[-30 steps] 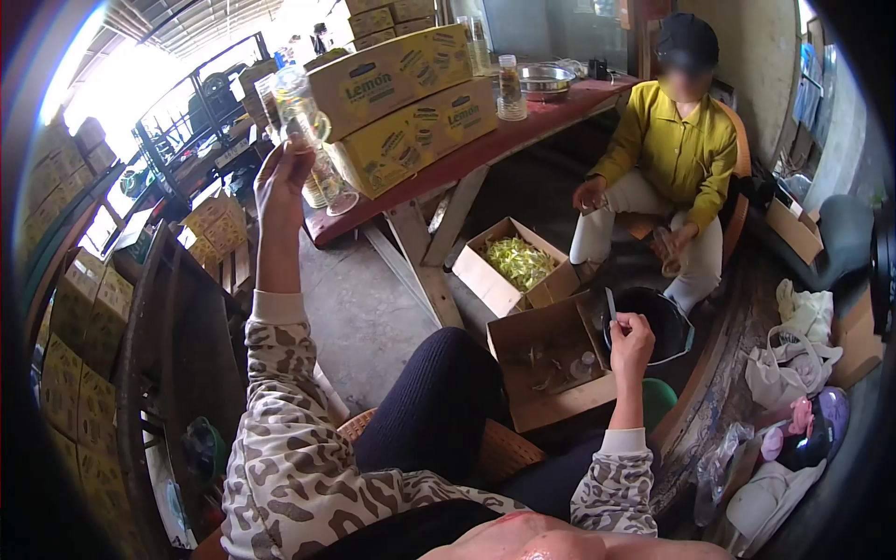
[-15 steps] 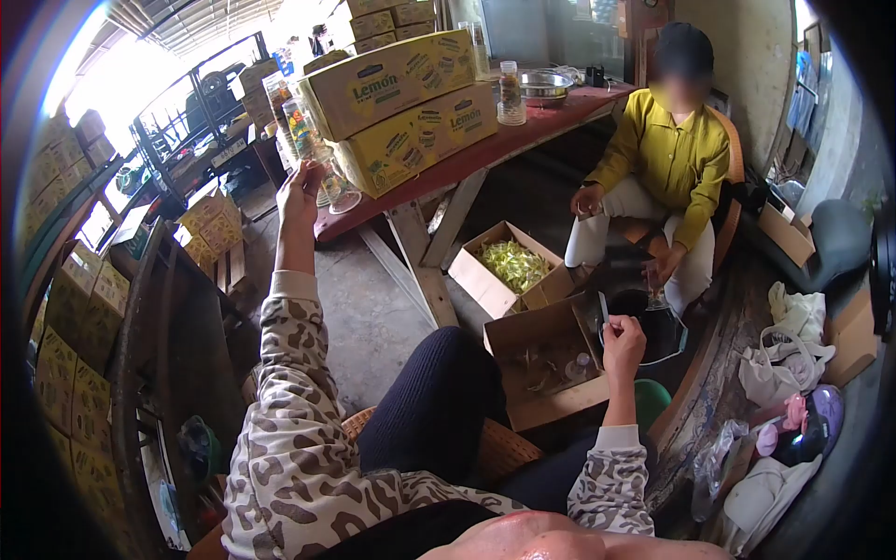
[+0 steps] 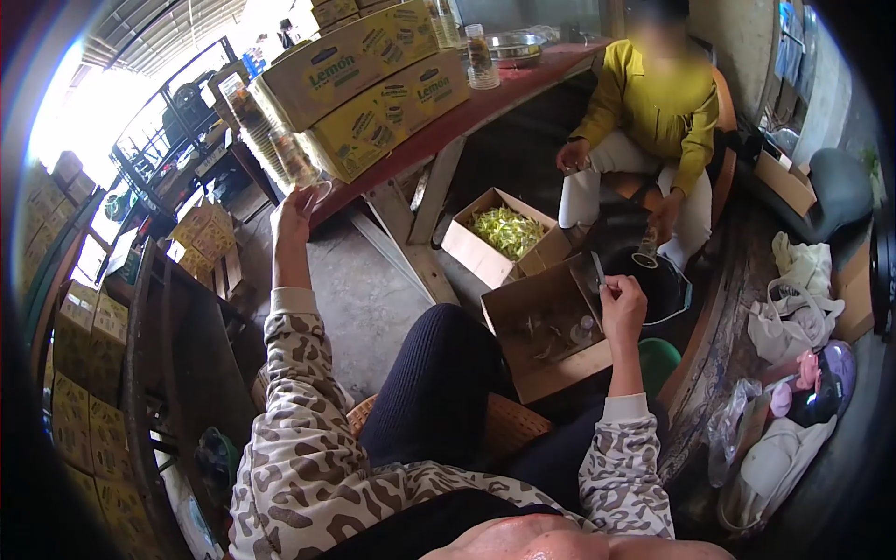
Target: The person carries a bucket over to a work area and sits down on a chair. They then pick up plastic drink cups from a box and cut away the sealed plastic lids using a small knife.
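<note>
My left hand [image 3: 293, 213] is raised at the near end of the red table, its fingers closed at the lower end of a tilted stack of printed clear plastic cups [image 3: 266, 140]. A clear round rim shows beside the fingertips. In front of me, my right hand [image 3: 623, 303] pinches a thin, flat, knife-like blade [image 3: 597, 268] that points up. Below that hand is an open cardboard box [image 3: 546, 378] with a clear cup [image 3: 583, 329] and some scraps inside.
Yellow lemon cartons [image 3: 387, 121] are stacked on the red table [image 3: 509, 93]. Another cardboard box holds yellow-green wrappers [image 3: 506, 233]. Opposite sits a person in a yellow shirt [image 3: 653, 103], one hand holding a cup over a black bucket [image 3: 658, 294]. Bags [image 3: 793, 308] lie at right.
The view has shifted a little. My left hand and the cup stack now lean further left, while my right hand still holds the blade. The other person's cup has tipped over the bucket.
</note>
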A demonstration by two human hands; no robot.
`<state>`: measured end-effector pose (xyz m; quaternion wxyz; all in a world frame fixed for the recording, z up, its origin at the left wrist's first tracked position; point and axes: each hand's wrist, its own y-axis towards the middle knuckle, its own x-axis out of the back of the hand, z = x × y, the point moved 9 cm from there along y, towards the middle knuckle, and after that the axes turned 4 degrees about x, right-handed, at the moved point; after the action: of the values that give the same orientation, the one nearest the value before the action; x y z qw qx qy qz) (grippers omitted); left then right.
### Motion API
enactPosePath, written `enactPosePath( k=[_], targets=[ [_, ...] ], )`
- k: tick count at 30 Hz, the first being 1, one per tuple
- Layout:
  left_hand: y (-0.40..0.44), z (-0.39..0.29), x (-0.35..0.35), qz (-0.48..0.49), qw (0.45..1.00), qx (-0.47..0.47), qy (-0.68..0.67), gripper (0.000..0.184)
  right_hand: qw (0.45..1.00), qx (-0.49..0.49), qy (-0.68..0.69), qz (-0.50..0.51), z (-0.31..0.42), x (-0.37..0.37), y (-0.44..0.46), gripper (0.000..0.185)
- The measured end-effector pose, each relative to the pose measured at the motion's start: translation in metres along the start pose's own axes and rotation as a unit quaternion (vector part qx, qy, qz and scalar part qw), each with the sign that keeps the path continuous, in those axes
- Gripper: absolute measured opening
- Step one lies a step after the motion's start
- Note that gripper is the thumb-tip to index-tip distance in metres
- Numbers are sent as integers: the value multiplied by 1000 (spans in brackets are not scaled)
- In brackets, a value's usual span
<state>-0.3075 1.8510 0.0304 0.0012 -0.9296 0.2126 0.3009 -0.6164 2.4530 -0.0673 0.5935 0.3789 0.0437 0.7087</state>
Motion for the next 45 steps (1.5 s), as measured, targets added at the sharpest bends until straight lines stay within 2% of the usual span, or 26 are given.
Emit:
enactPosePath(
  k=[2, 4, 5, 6, 7, 8, 9, 10, 12, 13, 14, 16, 17, 18, 20, 22, 24, 26, 28, 30, 33, 34, 37, 39, 43, 45],
  targets=[
    [2, 3, 3, -13, 1000, 6, 7, 17, 1000, -4, -1, 1, 4, 1, 1, 11],
    [-24, -15, -13, -61, 980, 0, 189, 23, 1000, -5, -1, 4, 3, 3, 1, 10],
    [-21, -21, -13, -62, 949, 20, 308, 43, 1000, 1, -3, 3, 3, 2, 2, 10],
    [-19, -19, -14, -63, 949, 21, 309, 43, 1000, 6, -5, 3, 4, 1, 1, 9],
    [-19, -39, -13, -134, 887, -67, 436, 54, 1000, 6, -4, 5, 3, 0, 2, 9],
    [-26, -57, -19, -201, 796, -153, 549, 65, 1000, 8, -3, 5, 3, -1, 1, 9],
    [-35, -65, -28, -209, 769, -210, 566, 81, 1000, 11, -1, 6, 2, -1, 1, 9],
    [-34, -64, -26, -210, 769, -209, 567, 81, 1000, 11, -1, 7, 2, -1, 0, 9],
    [-45, -75, -41, -273, 643, -293, 653, 84, 1000, 9, 6, 8, 3, -1, -1, 9],
    [-39, -71, -35, -257, 667, -245, 655, 90, 1000, 10, 6, 7, 4, 0, -1, 9],
    [-39, -74, -33, -257, 667, -246, 654, 90, 1000, 7, 0, 10, 4, 0, -1, 9],
    [-25, -63, -18, -218, 709, -125, 659, 94, 1000, 3, -5, 12, 3, 0, 0, 9],
    [-25, -61, -16, -211, 710, -94, 665, 96, 1000, 5, -5, 10, 2, 0, 0, 9],
    [-28, -62, -16, -211, 710, -93, 665, 96, 1000, 7, -6, 8, 1, -1, 0, 9],
    [-39, -69, -17, -250, 676, -118, 683, 100, 1000, 5, -7, 8, 0, -4, 0, 9],
    [-44, -75, -23, -238, 664, -152, 693, 104, 1000, 2, -12, 6, -2, -5, 0, 9],
    [-34, -74, -18, -234, 621, -150, 733, 102, 1000, 7, -24, 10, 0, -7, -1, 9],
    [-28, -71, -18, -213, 628, -177, 727, 95, 1000, 16, -15, 2, -5, -10, -4, 11],
    [-16, -66, -10, -186, 637, -259, 702, 86, 1000, 14, -14, -3, -7, -11, -6, 11],
    [-15, -62, -5, -188, 657, -243, 688, 84, 999, 3, -33, 0, -8, -12, -7, 10],
    [-15, -59, -5, -208, 626, -228, 716, 81, 999, -6, -34, -5, -5, -10, -7, 10],
    [-16, -56, -3, -218, 637, -198, 712, 82, 1000, -4, -30, 4, -4, -11, -8, 10],
    [-26, -53, -12, -196, 658, -193, 701, 83, 999, -8, -31, 8, -6, -15, -7, 10],
    [-26, -54, -11, -200, 619, -208, 730, 84, 999, 1, -33, 7, -2, -16, -8, 10],
    [-22, -50, -5, -204, 609, -205, 738, 83, 999, -4, -38, 27, 0, -24, -6, 10],
    [-19, -47, 2, -212, 609, -187, 741, 89, 998, -3, -44, 33, -2, -27, -11, 10]
  ],
)
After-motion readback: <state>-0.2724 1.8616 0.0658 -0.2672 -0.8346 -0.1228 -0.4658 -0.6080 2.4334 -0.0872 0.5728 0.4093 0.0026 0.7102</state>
